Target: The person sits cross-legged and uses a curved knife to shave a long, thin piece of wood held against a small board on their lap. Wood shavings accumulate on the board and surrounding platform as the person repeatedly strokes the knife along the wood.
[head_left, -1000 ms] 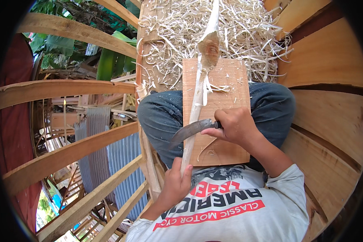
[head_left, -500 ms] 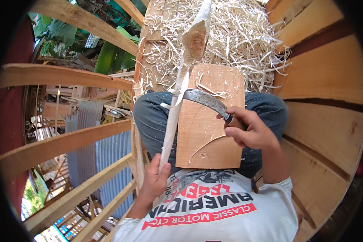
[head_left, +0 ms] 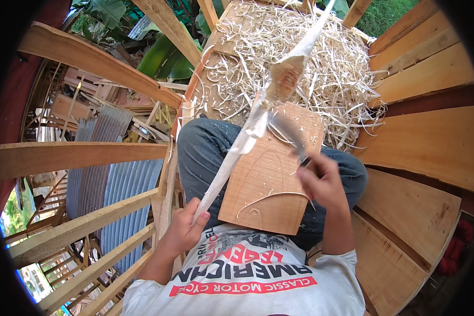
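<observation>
My left hand (head_left: 187, 226) is closed round the near end of a long pale wooden stick (head_left: 224, 171). The stick slants away to the far right and has a broad, brown-faced bulge (head_left: 287, 79) in its upper part. Peeled curls (head_left: 256, 128) cling to it just below the bulge. In my right hand (head_left: 324, 181) is the handle of a sickle (head_left: 290, 134), whose curved blade is smeared by motion. Its tip is close to the stick; contact cannot be made out. A flat wooden board (head_left: 268, 174) lies tilted across my lap, with thin shavings on it.
Beyond my knees, a heap of curly wood shavings (head_left: 337, 79) covers the floor. Slatted wooden rails (head_left: 84, 152) run along the left, with corrugated sheets (head_left: 124, 189) and scrap wood outside. Wide planks (head_left: 421, 145) form the right side.
The sickle blade has come off its earlier spot on the stick and shifted right and is now blurred. The stick leans further right, the board is turned, and the whole view has swung.
</observation>
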`<state>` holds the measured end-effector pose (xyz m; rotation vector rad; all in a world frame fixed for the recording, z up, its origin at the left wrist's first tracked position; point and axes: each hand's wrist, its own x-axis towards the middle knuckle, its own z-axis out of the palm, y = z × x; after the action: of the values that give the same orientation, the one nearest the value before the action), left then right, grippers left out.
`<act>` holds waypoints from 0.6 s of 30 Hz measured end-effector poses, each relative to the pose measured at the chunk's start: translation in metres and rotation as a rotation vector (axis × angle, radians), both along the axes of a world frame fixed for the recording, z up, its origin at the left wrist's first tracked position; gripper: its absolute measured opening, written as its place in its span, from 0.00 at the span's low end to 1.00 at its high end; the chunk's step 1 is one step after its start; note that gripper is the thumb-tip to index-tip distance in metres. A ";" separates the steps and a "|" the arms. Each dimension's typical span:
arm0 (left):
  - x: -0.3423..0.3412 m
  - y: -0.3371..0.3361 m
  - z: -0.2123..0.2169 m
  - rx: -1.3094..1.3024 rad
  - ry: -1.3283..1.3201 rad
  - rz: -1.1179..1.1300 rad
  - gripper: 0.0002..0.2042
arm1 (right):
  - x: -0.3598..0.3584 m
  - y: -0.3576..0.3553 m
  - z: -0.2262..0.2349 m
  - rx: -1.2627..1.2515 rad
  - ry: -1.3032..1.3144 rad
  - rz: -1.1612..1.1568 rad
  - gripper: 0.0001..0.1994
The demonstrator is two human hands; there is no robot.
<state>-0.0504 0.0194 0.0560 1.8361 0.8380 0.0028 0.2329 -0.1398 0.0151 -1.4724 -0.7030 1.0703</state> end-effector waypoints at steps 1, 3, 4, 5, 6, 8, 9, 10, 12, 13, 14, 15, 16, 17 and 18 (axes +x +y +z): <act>0.003 0.001 0.002 0.014 0.001 -0.013 0.08 | 0.000 0.006 -0.001 -0.028 0.114 -0.189 0.17; 0.004 0.000 0.001 0.023 0.001 -0.025 0.08 | -0.005 0.005 0.015 -0.072 0.129 0.024 0.17; 0.005 -0.001 0.000 0.020 -0.001 -0.026 0.08 | -0.011 0.004 0.003 0.100 -0.060 0.141 0.16; 0.006 -0.001 -0.001 0.016 -0.003 -0.028 0.08 | -0.015 0.005 -0.008 0.271 -0.250 0.256 0.15; 0.006 0.000 0.000 0.030 0.005 -0.039 0.09 | -0.009 -0.003 -0.008 0.080 -0.158 0.252 0.15; 0.009 0.000 -0.003 0.038 0.012 -0.060 0.09 | -0.006 -0.004 -0.013 -0.039 0.132 -0.103 0.15; 0.011 0.000 -0.004 0.025 0.011 -0.062 0.09 | -0.011 0.001 -0.016 -0.017 0.191 -0.253 0.15; 0.013 0.001 -0.006 0.019 0.015 -0.060 0.09 | -0.022 0.005 -0.006 -0.047 0.254 -0.197 0.14; 0.016 0.000 -0.004 0.022 0.007 -0.056 0.08 | -0.029 0.002 -0.047 0.328 -0.271 0.053 0.16; 0.013 0.001 -0.004 0.017 0.024 -0.055 0.08 | -0.030 0.006 -0.044 0.309 -0.203 -0.041 0.16; 0.012 0.001 -0.004 0.006 0.032 -0.054 0.08 | -0.030 0.008 -0.040 0.293 -0.139 -0.141 0.16; 0.011 0.001 -0.005 -0.005 0.042 -0.054 0.08 | -0.027 0.003 -0.025 0.014 0.251 -0.343 0.16; 0.012 0.001 -0.005 -0.003 0.049 -0.057 0.08 | -0.016 0.001 -0.024 -0.011 0.216 -0.297 0.18; 0.013 0.003 -0.005 -0.001 0.056 -0.060 0.08 | -0.016 0.001 -0.020 0.030 0.235 -0.232 0.18; 0.013 0.003 -0.005 0.000 0.063 -0.063 0.08 | -0.018 0.001 -0.015 0.071 0.254 -0.167 0.18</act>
<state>-0.0371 0.0228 0.0509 1.8700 0.8241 -0.0956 0.2146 -0.1392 0.0005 -1.2825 -0.4265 1.0687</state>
